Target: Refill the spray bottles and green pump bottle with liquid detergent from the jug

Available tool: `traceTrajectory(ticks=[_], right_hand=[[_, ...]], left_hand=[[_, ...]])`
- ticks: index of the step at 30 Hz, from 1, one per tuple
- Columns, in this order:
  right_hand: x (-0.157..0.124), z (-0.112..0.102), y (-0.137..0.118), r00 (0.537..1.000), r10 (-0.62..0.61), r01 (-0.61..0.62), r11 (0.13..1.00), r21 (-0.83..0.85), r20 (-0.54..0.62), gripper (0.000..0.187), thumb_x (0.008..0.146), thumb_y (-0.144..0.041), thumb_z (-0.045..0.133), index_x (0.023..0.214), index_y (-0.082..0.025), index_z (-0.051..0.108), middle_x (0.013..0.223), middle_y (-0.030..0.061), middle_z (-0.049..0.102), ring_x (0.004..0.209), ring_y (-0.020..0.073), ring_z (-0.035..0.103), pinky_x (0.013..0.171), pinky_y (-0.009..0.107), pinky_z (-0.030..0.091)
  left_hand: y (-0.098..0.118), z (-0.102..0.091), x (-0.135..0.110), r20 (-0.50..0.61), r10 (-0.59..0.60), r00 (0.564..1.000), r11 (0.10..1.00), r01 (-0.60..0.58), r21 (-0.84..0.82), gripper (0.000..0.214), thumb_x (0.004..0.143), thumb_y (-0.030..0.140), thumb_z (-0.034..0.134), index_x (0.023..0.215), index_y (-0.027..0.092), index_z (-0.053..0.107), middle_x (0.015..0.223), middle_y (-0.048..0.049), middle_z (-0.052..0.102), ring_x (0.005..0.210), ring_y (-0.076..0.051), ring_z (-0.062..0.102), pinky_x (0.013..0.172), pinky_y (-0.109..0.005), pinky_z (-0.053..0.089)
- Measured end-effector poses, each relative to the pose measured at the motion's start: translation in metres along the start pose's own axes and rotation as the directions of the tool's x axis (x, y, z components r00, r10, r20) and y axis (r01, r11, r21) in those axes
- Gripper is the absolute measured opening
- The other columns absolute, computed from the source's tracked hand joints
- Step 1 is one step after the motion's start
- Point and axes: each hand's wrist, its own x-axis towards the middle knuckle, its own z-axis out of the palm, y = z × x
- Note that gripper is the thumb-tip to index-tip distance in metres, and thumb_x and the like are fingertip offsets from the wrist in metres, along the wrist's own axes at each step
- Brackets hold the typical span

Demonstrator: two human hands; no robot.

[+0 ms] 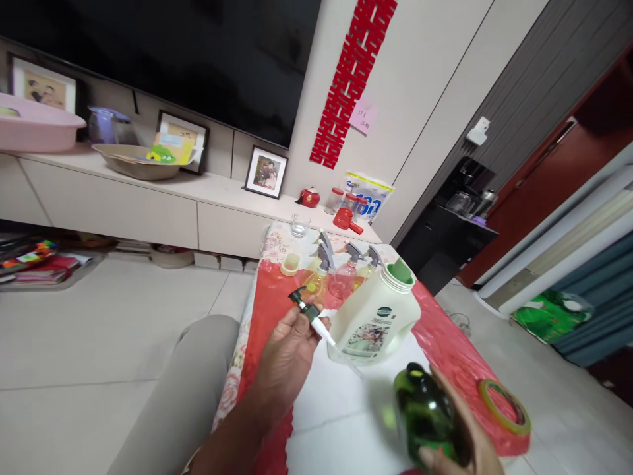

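- Your left hand is pinching a dark pump head, its white neck and thin clear tube hanging down to the right.
- Your right hand is wrapped around a dark green bottle, a bit blurry. Can't tell if it's resting on the bench or lifted.
- Looks to me like you're at the pump-and-bottle-apart stage: the tube is out in the air, well apart from the bottle's neck.
- Next move, I'd say, calls for a steady right hand, since that neck looks uncapped, and keeping the loose tube from snagging.
- Just past your hands, between them, there's a big cream jug with a green top, standing upright. Spray bottles are grouped beyond your left hand.
- Bench is layered: floral cloth, red plastic sheet, white in the middle. Tape roll to the right of your right hand.
- Way beyond your hands: low cabinet with framed photos, big dark TV, pale tiled floor.
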Motion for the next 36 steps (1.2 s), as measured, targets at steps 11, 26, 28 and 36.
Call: traceTrajectory(ticks=[11, 26, 28, 36], right_hand=[[0.123, -0.060, -0.113, 0.866, -0.501, 0.371, 0.666, -0.647, -0.019, 0.095, 0.069, -0.068, 0.074, 0.148, -0.027, 0.044, 0.135, 0.0082, 0.054, 0.114, 0.0328, 0.059, 0.099, 0.048, 0.050], [0.170, -0.065, -0.184, 0.599, -0.540, 0.668, -0.070, -0.740, 0.591, 0.071, 0.088, -0.038, 0.056, 0.153, -0.021, 0.034, 0.140, 0.0117, 0.047, 0.117, 0.0289, 0.049, 0.093, 0.044, 0.048], [0.173, -0.064, -0.191, 0.594, -0.498, 0.656, -0.155, -0.739, 0.632, 0.069, 0.088, -0.034, 0.055, 0.153, -0.022, 0.035, 0.142, 0.0109, 0.045, 0.120, 0.0299, 0.046, 0.094, 0.045, 0.046], [0.170, -0.048, -0.217, 0.474, -0.460, 0.586, -0.473, -0.658, 0.751, 0.046, 0.100, -0.024, 0.038, 0.146, -0.026, 0.041, 0.142, 0.0080, 0.047, 0.127, 0.0290, 0.045, 0.081, 0.038, 0.041]], left_hand=[[-0.041, -0.043, -0.002, 0.000, -0.179, 0.984, 0.981, 0.178, 0.073, 0.042, 0.074, 0.033, 0.083, 0.112, 0.021, 0.069, 0.110, -0.0078, 0.068, 0.094, -0.019, 0.062, 0.086, -0.033, 0.047], [-0.041, -0.047, -0.002, -0.020, -0.245, 0.969, 0.966, 0.245, 0.081, 0.045, 0.074, 0.034, 0.083, 0.115, 0.021, 0.068, 0.117, -0.0096, 0.067, 0.100, -0.021, 0.061, 0.085, -0.034, 0.047], [-0.041, -0.046, -0.002, -0.020, -0.253, 0.967, 0.964, 0.254, 0.078, 0.046, 0.073, 0.035, 0.084, 0.114, 0.022, 0.069, 0.117, -0.0094, 0.067, 0.103, -0.023, 0.061, 0.088, -0.036, 0.047], [-0.040, -0.043, -0.004, -0.023, -0.261, 0.965, 0.962, 0.262, 0.073, 0.046, 0.073, 0.034, 0.084, 0.114, 0.021, 0.069, 0.115, -0.0105, 0.068, 0.106, -0.025, 0.063, 0.090, -0.038, 0.048]])
